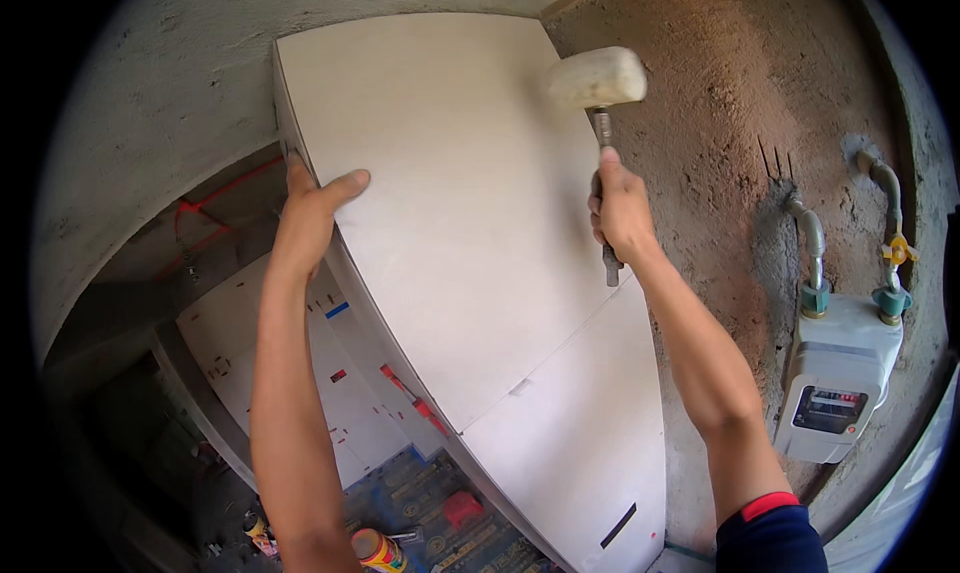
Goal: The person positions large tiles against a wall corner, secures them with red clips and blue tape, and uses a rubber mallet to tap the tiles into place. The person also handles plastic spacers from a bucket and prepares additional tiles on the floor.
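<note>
A large off-white wall tile (pixel 450 203) covers the middle of the view, standing above a second white tile (pixel 590 443) with a thin joint between them. My left hand (pixel 318 208) grips the upper tile's left edge, thumb on its face and the other fingers around the side, partly hidden. In my right hand (pixel 625 208) is a mallet (pixel 603 77) with a pale, thick head and a dark handle. Its head is raised near the tile's upper right edge; whether it touches the tile I cannot tell.
A white gas meter (pixel 838 378) with grey pipes and a yellow valve handle (pixel 900 250) hangs on the rough wall at right. Red plastic pieces (pixel 412 398) stick out at the tile's left edge. Below left, a red-and-yellow can (pixel 378 551) stands on the printed floor covering (pixel 470 543).
</note>
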### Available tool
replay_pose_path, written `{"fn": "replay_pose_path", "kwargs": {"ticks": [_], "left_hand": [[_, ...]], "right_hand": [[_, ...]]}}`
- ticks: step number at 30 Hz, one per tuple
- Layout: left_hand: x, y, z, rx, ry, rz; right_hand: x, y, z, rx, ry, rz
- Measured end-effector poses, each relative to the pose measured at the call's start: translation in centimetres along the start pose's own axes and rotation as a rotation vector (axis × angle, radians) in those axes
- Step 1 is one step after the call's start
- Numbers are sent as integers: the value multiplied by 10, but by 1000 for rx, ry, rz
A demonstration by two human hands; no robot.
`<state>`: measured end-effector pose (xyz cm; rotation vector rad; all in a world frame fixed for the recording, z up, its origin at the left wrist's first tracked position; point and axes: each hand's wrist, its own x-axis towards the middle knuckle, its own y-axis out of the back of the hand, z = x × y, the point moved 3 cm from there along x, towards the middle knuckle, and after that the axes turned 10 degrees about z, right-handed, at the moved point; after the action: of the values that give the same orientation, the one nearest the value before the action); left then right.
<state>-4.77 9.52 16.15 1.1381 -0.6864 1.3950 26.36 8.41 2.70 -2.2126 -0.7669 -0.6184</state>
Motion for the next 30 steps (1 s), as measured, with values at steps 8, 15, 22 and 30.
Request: {"fn": "replay_pose_path", "kwargs": {"ticks": [8, 15, 22, 30], "left_hand": [[3, -6, 5, 124, 32, 16], [-1, -11, 2, 89, 107, 9], [5, -4, 2, 184, 104, 48], [-9, -2, 4, 147, 126, 45]], "right_hand": [[-46, 36, 38, 22, 33, 125], [-102, 59, 78, -90, 82, 119], [-129, 86, 89, -49, -113, 40], [-137, 69, 102, -288, -174, -49]]}}
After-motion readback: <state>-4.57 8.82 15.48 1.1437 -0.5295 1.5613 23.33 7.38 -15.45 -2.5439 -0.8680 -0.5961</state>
